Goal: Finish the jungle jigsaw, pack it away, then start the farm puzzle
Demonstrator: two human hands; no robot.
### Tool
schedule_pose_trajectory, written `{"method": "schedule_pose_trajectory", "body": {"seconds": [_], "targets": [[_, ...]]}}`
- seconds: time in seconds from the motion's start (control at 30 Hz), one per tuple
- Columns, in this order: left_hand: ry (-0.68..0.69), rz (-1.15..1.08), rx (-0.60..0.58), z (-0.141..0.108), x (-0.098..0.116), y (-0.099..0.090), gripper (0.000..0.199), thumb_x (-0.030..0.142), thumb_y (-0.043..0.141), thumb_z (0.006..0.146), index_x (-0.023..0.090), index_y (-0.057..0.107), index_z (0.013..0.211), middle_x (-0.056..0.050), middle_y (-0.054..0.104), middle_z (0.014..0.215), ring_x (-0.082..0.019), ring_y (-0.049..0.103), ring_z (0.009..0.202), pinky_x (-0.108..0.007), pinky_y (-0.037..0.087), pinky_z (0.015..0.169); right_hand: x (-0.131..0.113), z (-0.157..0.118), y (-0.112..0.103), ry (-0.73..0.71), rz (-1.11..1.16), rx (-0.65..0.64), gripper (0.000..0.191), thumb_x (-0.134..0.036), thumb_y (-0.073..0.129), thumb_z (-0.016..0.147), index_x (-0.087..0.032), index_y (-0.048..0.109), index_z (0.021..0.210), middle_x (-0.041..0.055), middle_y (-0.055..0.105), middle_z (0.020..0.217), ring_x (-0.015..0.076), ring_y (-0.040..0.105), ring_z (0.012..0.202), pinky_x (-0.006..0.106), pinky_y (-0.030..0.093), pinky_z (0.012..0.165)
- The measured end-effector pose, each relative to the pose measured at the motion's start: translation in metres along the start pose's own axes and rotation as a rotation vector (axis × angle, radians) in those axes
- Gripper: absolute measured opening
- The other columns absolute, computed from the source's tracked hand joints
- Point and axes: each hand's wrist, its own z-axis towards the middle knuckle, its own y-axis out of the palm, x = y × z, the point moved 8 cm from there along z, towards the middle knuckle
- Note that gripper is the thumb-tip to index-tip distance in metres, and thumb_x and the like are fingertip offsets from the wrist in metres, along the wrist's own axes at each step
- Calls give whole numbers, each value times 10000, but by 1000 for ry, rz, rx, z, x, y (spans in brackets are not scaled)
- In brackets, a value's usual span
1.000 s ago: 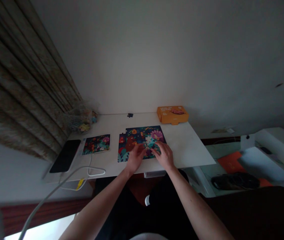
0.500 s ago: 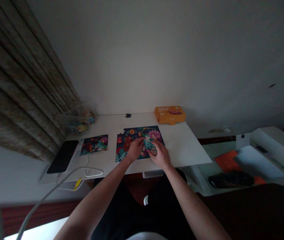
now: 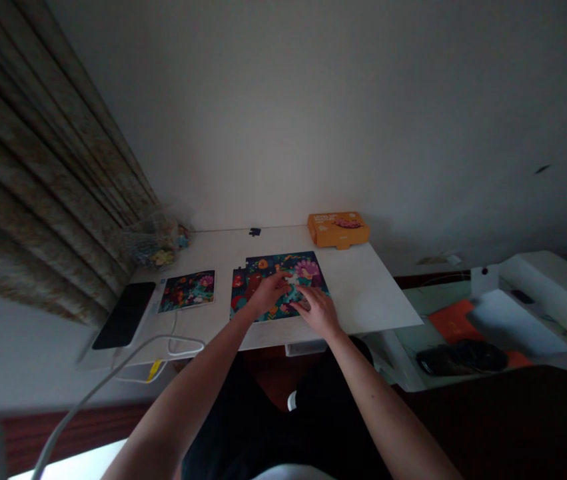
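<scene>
Puzzle, a flat multicoloured jigsaw with a dark blue ground, lies on the white rectangular table, near its front edge. The upper left corner of the puzzle is stepped inward. The bare left hand is positioned over the middle of the puzzle, fingers bent; whether it grips a piece cannot be told. The bare right hand is positioned over the right part, thumb and forefinger parted, puzzle surface visible between them. One small dark jigsaw piece lies separately near the rear edge. An orange cardboard box is located at the right rear. Along the left side are a rectangular printed picture card, a black rectangular phone and a clear plastic bag with multicoloured contents.
</scene>
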Motion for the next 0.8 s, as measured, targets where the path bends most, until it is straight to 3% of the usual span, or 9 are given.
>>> {"method": "schedule_pose_trajectory", "body": {"seconds": [0.23,0.33,0.43,0.57,0.7,0.8], "targets": [[-44,64,-51,-5,2,1,353,235,672,858,197,690,1209,-8,735,827,-178,700,804,-261,514,743,-12,2,-9,-93,2,85,362,-425,754,901,-228,692,1199,108,740,1132,275,691,1030,404,567,902],[-74,-62,2,-7,1,3,394,252,687,862,180,662,1249,-10,718,821,-162,685,766,-250,520,707,-7,0,-11,-49,-27,142,338,-440,741,904,-224,695,1159,103,739,1055,277,693,987,404,563,884],[-157,-231,50,-14,-9,17,435,265,714,847,159,639,1262,2,683,794,-133,645,666,-229,511,617,0,-4,-15,6,-71,226,330,-462,700,933,-207,699,1143,112,732,1007,273,693,948,388,554,854],[-232,-247,168,-25,-20,29,361,220,726,816,157,684,1169,32,631,743,-99,579,585,-198,475,550,3,-5,-14,18,-107,229,352,-485,664,962,-193,696,1155,118,736,1017,267,687,955,370,521,859],[-243,-61,270,-18,-15,10,332,169,667,839,177,732,1164,17,667,751,-119,608,641,-208,498,608,13,-3,-16,122,-143,229,407,-530,647,969,-184,685,1180,130,744,1073,278,662,1000,387,458,892],[-218,112,259,0,-6,-9,334,127,645,837,177,774,1141,-15,713,792,-145,651,736,-218,512,681,25,-2,-18,257,-188,251,288,-407,566,1021,-184,689,1155,138,737,1147,286,636,1072,404,408,932]]}}
